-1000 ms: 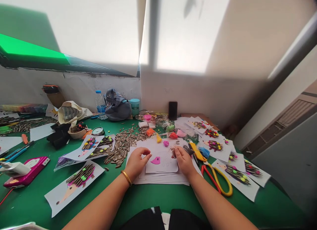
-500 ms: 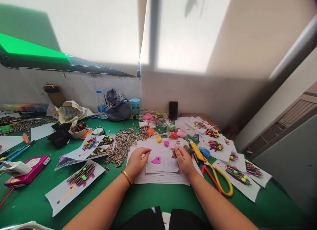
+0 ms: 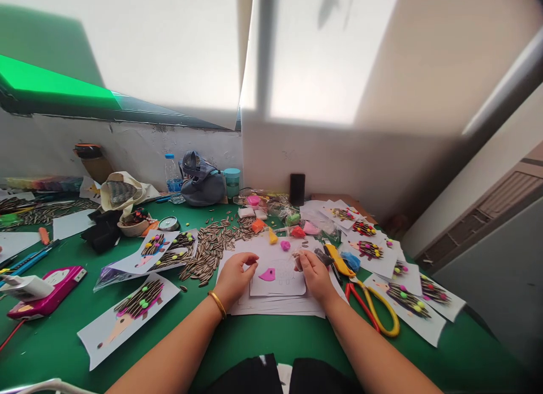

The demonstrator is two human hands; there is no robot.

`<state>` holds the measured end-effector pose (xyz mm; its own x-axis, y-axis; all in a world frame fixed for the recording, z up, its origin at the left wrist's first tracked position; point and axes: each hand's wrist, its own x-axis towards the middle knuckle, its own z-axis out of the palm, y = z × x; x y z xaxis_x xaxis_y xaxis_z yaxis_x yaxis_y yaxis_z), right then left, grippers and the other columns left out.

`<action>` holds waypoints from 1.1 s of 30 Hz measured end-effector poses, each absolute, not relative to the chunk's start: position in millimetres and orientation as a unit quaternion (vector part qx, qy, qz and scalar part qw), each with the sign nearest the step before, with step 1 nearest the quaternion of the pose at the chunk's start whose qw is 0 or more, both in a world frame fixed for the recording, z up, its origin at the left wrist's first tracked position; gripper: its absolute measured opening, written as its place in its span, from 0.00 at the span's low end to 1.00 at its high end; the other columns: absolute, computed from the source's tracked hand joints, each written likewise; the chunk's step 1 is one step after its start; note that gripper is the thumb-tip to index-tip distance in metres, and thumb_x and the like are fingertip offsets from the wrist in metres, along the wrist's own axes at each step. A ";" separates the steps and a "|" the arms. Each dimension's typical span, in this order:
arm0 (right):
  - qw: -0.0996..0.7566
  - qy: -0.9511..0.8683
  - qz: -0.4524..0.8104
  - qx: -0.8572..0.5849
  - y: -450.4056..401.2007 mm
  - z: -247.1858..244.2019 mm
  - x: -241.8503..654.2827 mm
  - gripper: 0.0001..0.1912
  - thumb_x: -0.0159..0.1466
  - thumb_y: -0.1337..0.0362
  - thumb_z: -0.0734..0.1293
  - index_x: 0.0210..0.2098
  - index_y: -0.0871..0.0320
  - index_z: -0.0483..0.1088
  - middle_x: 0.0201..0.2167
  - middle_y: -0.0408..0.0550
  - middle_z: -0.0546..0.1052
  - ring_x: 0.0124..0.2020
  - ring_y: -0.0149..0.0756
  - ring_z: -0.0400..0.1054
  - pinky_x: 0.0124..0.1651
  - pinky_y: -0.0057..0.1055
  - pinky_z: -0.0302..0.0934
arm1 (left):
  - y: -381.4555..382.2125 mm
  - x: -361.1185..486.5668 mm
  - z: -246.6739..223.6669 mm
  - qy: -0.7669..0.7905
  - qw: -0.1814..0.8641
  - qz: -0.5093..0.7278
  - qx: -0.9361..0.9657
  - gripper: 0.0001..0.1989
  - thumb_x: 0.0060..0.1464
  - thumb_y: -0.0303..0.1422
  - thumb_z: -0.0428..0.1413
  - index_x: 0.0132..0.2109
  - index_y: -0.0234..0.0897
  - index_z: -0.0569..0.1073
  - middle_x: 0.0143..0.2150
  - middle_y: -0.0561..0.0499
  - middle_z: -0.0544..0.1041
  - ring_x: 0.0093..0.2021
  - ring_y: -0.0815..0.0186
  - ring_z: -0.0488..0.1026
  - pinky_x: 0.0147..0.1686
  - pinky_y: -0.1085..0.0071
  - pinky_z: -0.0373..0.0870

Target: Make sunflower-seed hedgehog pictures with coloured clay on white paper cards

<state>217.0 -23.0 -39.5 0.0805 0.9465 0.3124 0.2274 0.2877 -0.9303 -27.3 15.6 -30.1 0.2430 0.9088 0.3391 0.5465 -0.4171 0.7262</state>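
Note:
A small white card (image 3: 278, 289) with a faint pencil drawing lies on a stack of white sheets (image 3: 241, 304). On the card is a pink clay piece (image 3: 267, 275) with a dark dot. At the card's left edge my left hand (image 3: 237, 274) has its thumb and fingertips pressed together; what they hold, if anything, is too small to name. My right hand (image 3: 313, 272) pinches a clear plastic wrapper (image 3: 298, 260) at the right, beside a dark clay lump (image 3: 323, 256). Magenta (image 3: 285, 245), yellow (image 3: 272, 236) and orange clay (image 3: 257, 225) sit above the card.
Sunflower seeds (image 3: 207, 250) are heaped on the left. Yellow-handled scissors (image 3: 384, 312) and a yellow cutter (image 3: 338, 260) lie on the right. Finished hedgehog cards (image 3: 99, 337) flank both sides. A phone (image 3: 297, 189) leans on the wall near a blue-lidded cup (image 3: 232, 183).

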 end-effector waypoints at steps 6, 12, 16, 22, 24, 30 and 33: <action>0.540 -0.595 0.327 -0.497 -23.2 -39.9 217.5 0.20 0.68 0.46 0.57 0.31 0.55 0.65 0.26 0.42 0.65 0.30 0.35 0.65 0.38 0.31 0.64 | 15.5 -28.8 -28.6 0.490 0.250 0.330 0.768 0.08 0.55 0.34 0.55 0.38 0.39 0.78 0.38 0.50 0.81 0.40 0.62 0.76 0.44 0.66 0.70; 0.540 -0.597 0.323 -0.498 -21.5 -42.0 218.1 0.20 0.68 0.46 0.57 0.31 0.55 0.64 0.26 0.42 0.65 0.30 0.35 0.65 0.38 0.30 0.64 | 13.4 -28.0 -29.2 0.496 0.262 0.277 0.780 0.08 0.53 0.29 0.55 0.39 0.39 0.78 0.38 0.50 0.81 0.39 0.63 0.76 0.41 0.69 0.70; 0.540 -0.596 0.328 -0.496 -21.4 -42.3 218.3 0.21 0.68 0.45 0.57 0.32 0.55 0.65 0.26 0.42 0.65 0.30 0.35 0.64 0.38 0.30 0.64 | 12.4 -28.0 -26.3 0.492 0.250 0.255 0.794 0.07 0.55 0.31 0.55 0.38 0.40 0.78 0.37 0.50 0.80 0.38 0.62 0.75 0.41 0.68 0.69; 0.532 -0.599 0.322 -0.505 -21.3 -44.0 219.4 0.21 0.68 0.45 0.57 0.32 0.55 0.65 0.26 0.42 0.66 0.31 0.35 0.66 0.38 0.31 0.63 | 12.6 -29.1 -21.9 0.475 0.177 0.232 0.830 0.05 0.55 0.32 0.58 0.36 0.40 0.80 0.39 0.47 0.77 0.44 0.59 0.72 0.45 0.65 0.65; 0.531 -0.600 0.321 -0.505 -21.0 -44.4 219.7 0.21 0.68 0.45 0.57 0.31 0.55 0.64 0.26 0.42 0.66 0.31 0.36 0.66 0.38 0.31 0.63 | 12.9 -29.2 -22.8 0.479 0.172 0.219 0.832 0.06 0.55 0.32 0.58 0.37 0.41 0.80 0.39 0.47 0.77 0.44 0.59 0.71 0.45 0.65 0.65; 0.531 -0.602 0.320 -0.503 -21.2 -42.8 219.5 0.20 0.68 0.46 0.57 0.30 0.55 0.63 0.26 0.42 0.65 0.31 0.36 0.66 0.37 0.31 0.62 | 12.6 -27.4 -24.6 0.485 0.161 0.199 0.836 0.06 0.56 0.32 0.58 0.37 0.42 0.80 0.39 0.49 0.77 0.43 0.61 0.71 0.44 0.66 0.63; 0.529 -0.602 0.323 -0.504 -21.3 -42.9 219.3 0.20 0.69 0.47 0.57 0.30 0.55 0.63 0.26 0.42 0.65 0.31 0.36 0.66 0.37 0.30 0.61 | 11.9 -25.8 -23.2 0.488 0.155 0.193 0.837 0.06 0.56 0.32 0.58 0.37 0.43 0.81 0.39 0.49 0.77 0.43 0.61 0.71 0.45 0.66 0.63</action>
